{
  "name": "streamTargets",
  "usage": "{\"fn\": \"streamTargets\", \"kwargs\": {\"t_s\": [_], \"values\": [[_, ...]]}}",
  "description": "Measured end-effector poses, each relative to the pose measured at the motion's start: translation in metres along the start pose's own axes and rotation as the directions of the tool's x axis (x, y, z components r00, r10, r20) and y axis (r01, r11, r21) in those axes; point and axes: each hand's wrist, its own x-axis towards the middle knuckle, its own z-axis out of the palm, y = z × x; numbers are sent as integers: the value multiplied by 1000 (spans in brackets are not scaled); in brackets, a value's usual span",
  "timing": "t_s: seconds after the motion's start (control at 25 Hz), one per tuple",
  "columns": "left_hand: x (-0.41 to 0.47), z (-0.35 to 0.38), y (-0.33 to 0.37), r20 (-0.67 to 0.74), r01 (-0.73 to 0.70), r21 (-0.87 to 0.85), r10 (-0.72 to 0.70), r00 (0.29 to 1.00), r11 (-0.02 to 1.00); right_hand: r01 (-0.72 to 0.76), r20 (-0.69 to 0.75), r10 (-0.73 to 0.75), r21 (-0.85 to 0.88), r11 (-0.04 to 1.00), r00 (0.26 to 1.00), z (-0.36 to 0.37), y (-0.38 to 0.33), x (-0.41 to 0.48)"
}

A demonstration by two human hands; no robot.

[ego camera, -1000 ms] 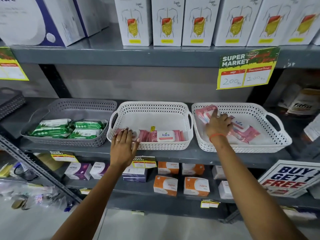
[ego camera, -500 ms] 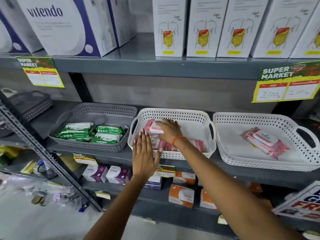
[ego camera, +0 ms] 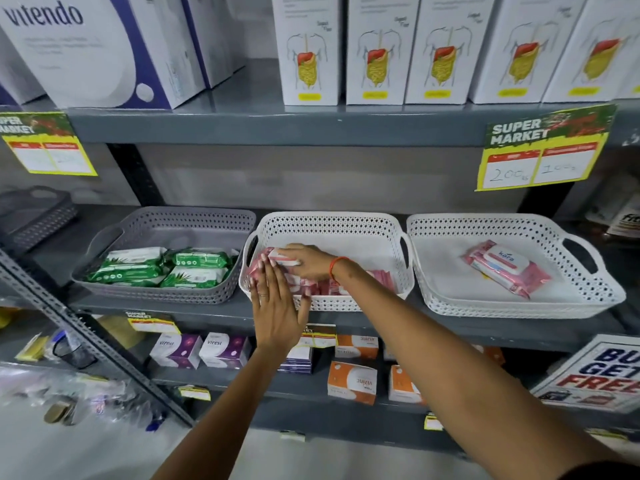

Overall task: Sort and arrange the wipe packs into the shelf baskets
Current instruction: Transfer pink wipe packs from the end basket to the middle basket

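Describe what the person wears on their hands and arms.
Both forearms are bare, no sleeves in view. The left hand has a thin ring on one finger. The right hand has an orange-red thread band at the wrist. No gloves or watch.

Grey metal shelving (ego camera: 242, 124) stands against a plain grey wall (ego camera: 311, 178), above a pale floor (ego camera: 69, 455).

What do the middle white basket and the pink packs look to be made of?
White basket: looks like moulded plastic, matte, with a perforated lattice wall and moulded handles. Pink wipe packs: seemingly soft plastic film, slightly glossy and crinkled; the one in the right basket has a rigid-looking white flip lid.
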Motion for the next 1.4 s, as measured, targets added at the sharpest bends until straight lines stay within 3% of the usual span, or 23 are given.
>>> {"fn": "streamTargets", "kwargs": {"t_s": [0.08,0.12,0.16,0.24,0.28,0.36,0.44,0.52,0.56,0.64,0.72,0.8,0.92,1.12,1.2,1.28,1.32,1.4], "values": [[1,0,-1,-2,-1,5,1,1000,1000,12,79,-21,105,994,997,0,-1,-2],[1,-1,-1,-1,-3,5,3,1000,1000,-20,33,13,214,977,999,0,2,-1],[0,-2,0,0,-9,5,9,1000,1000,-4,-41,17,310,951,999,-1,5,-2],[1,-4,8,1,-48,8,48,999,999,93,-342,41,366,926,939,-13,13,-3],[2,-5,14,17,-83,7,83,996,997,138,-509,76,371,918,857,-22,23,-8],[5,-3,32,52,-194,11,193,980,981,154,-773,115,266,952,624,-38,57,-22],[9,4,54,89,-288,24,285,954,957,-16,-900,105,108,994,422,-52,107,-42],[14,10,68,120,-310,36,304,945,950,-268,-932,167,79,960,323,-70,156,-66],[13,14,72,126,-308,45,301,945,950,-412,-924,226,84,907,308,-78,182,-79],[12,17,73,121,-304,58,296,948,951,-658,-844,407,89,748,348,-91,230,-101],[10,17,70,126,-300,55,292,948,952,-774,-694,587,68,629,416,-100,262,-119],[10,19,71,113,-294,51,287,951,954,-803,-614,645,31,596,455,-108,279,-128],[10,19,72,116,-282,34,276,954,959,-818,-684,578,-46,574,445,-109,275,-126],[9,16,69,115,-296,19,292,949,955,-723,-685,629,214,656,368,-99,247,-111],[10,15,67,119,-308,23,304,945,951,-661,-787,534,226,716,310,-97,228,-107],[10,13,61,97,-290,22,287,953,957,-577,-905,318,106,810,281,-95,199,-103],[10,11,57,79,-272,20,269,960,962,-481,-933,191,23,876,304,-94,181,-100],[8,7,48,40,-227,13,226,973,974,-217,-895,-16,-126,968,446,-88,146,-90]]}}
